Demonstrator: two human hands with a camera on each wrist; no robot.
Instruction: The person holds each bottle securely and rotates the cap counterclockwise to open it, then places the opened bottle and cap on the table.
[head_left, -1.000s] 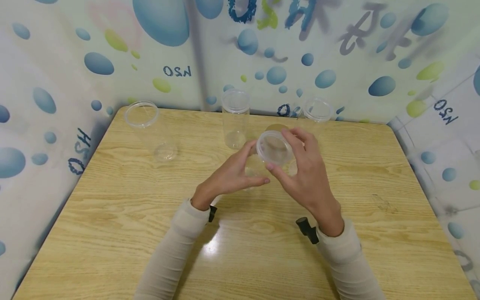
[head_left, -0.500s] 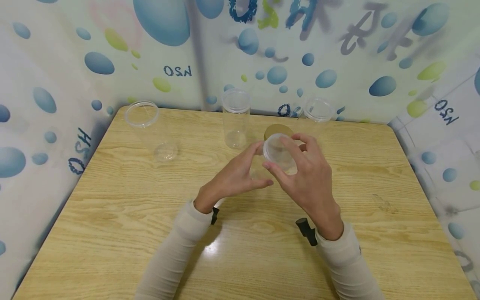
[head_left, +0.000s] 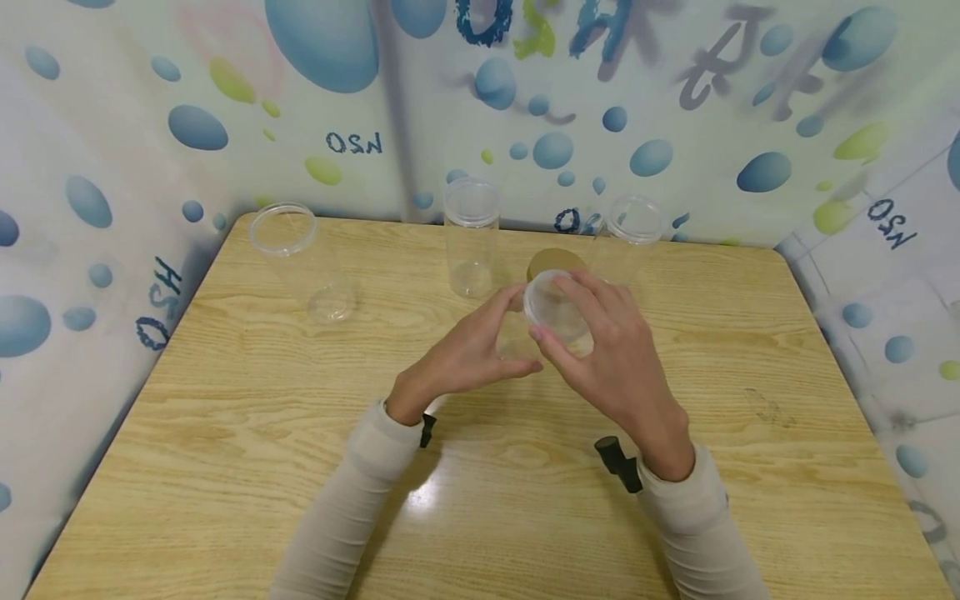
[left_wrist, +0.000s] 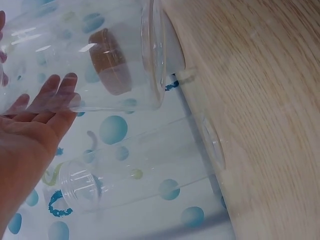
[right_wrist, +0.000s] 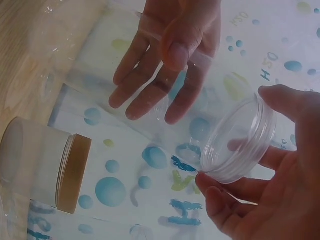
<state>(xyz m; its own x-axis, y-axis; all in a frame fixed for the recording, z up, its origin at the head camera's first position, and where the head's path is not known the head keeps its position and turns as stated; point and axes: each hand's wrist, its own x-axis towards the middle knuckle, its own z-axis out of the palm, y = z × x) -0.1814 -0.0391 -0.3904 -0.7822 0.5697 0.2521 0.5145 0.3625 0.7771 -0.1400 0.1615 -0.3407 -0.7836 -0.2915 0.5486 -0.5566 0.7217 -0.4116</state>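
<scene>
In the head view, a clear plastic jar (head_left: 516, 337) is held above the middle of the table, tilted with its lidded end up toward me. My left hand (head_left: 468, 346) grips the jar's body from the left, thumb on the near side; in the right wrist view its fingers spread around the clear wall. My right hand (head_left: 618, 358) holds the clear lid (right_wrist: 240, 142) at the jar's mouth, thumb and fingers on opposite sides of its edge. Just beyond the held jar stands another jar with a gold lid (head_left: 557, 262), its body partly hidden behind my hands.
Toward the table's back edge stand several clear jars: a wide-mouthed one (head_left: 283, 229) at left, a tall one (head_left: 471, 250) in the middle and one (head_left: 636, 221) at right. Patterned walls (head_left: 420, 92) enclose the wooden table (head_left: 510, 517) behind and at both sides.
The held jar has shifted slightly right and toward me, uncovering more of the gold lid. My right fingers have moved around the clear lid's edge; my left hand keeps its grip.
</scene>
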